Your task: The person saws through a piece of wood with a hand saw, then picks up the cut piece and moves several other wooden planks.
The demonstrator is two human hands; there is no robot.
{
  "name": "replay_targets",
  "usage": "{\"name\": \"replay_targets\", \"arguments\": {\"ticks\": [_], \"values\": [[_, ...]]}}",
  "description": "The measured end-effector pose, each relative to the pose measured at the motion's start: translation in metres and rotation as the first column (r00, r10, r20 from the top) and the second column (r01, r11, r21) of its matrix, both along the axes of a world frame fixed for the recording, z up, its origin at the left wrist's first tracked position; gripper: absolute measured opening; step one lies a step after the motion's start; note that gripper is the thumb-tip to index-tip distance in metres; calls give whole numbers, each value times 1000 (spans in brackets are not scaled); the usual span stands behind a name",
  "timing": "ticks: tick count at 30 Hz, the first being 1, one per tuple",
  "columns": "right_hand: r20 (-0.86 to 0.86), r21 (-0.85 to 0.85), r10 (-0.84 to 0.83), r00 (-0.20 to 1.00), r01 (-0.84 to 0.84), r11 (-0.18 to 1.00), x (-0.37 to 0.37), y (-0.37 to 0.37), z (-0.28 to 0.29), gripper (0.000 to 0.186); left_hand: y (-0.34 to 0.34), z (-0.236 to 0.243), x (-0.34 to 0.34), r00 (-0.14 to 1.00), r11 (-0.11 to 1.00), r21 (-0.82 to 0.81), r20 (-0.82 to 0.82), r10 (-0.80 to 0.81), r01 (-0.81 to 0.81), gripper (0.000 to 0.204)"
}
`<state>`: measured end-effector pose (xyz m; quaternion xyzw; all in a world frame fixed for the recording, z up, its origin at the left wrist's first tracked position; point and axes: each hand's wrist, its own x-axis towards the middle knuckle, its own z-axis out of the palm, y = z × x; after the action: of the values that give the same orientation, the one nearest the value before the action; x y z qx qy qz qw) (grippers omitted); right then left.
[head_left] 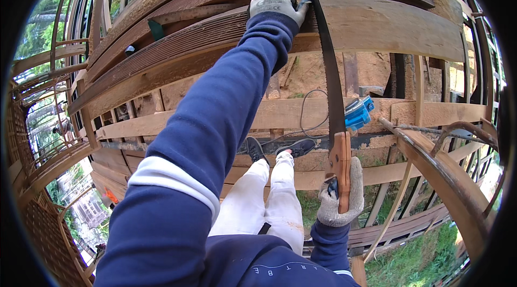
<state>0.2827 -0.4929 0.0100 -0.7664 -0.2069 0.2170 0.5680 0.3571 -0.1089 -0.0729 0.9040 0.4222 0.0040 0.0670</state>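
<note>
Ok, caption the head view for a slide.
A gloved left hand rests on a grooved board while the right hand grips a wooden-handled saw.

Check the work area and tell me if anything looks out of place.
Somewhat: a blue tool sits just right of the saw, and a thin cord loops loosely near the shoes, which looks untidy. Brown specks mark the white trousers; nothing looks clearly broken.

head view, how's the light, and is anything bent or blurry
Head view: daylight, with the white trousers showing very bright; head view: long boards bow toward the picture's edge, fisheye-style; head view: the handsaw looks fairly sharp, no obvious motion blur.
</note>
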Motion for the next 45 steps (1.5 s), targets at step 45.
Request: {"name": "replay_targets", "arguments": {"ticks": [45], "values": [[-6,-140,-45,999,43,989,0,-3,-18,62,0,3,2,1000,999,34,-7,-2,2,62]]}}
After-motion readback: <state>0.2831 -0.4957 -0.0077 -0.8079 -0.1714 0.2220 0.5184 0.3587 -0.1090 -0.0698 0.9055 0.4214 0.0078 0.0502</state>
